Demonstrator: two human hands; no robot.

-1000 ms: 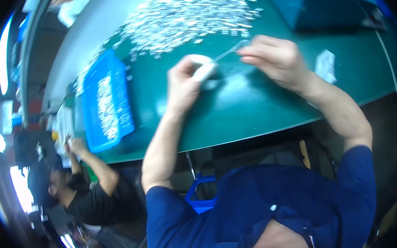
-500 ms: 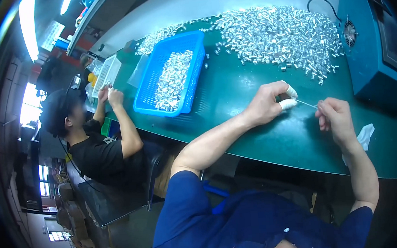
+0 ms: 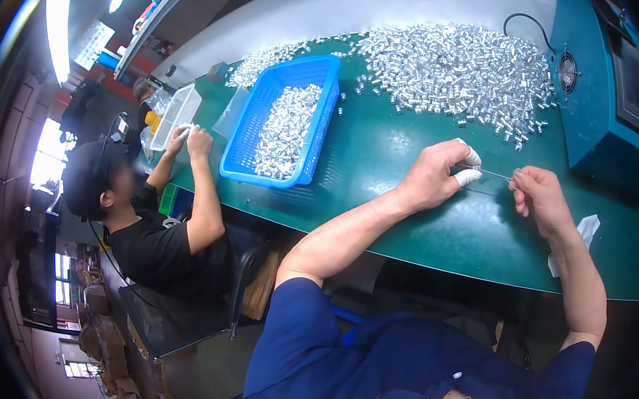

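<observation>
My left hand [image 3: 435, 176] is over the near part of the green table, white wraps on its thumb and forefinger. The tips of those two fingers close on something small that I cannot make out. A thin straight rod [image 3: 496, 176] runs from those fingertips across to my right hand [image 3: 540, 196], which pinches its other end between thumb and fingers. Beyond both hands spreads a big heap of small silvery metal cylinders [image 3: 460, 76]. A blue plastic basket [image 3: 321, 128] holding more of these cylinders [image 3: 288, 131] stands to the left of my left hand.
A teal machine [image 3: 597, 102] with a fan grille bounds the table [image 3: 388, 216] on the right. White tissue [image 3: 587, 229] lies beside my right forearm. At left a seated co-worker [image 3: 152, 220] handles something near a white basket [image 3: 176, 119]. A clear bag [image 3: 232, 115] lies by the blue basket.
The whole view has shifted slightly, the table appearing a little lower. My hands keep their hold on either end of the rod. The co-worker's hands have shifted a little.
</observation>
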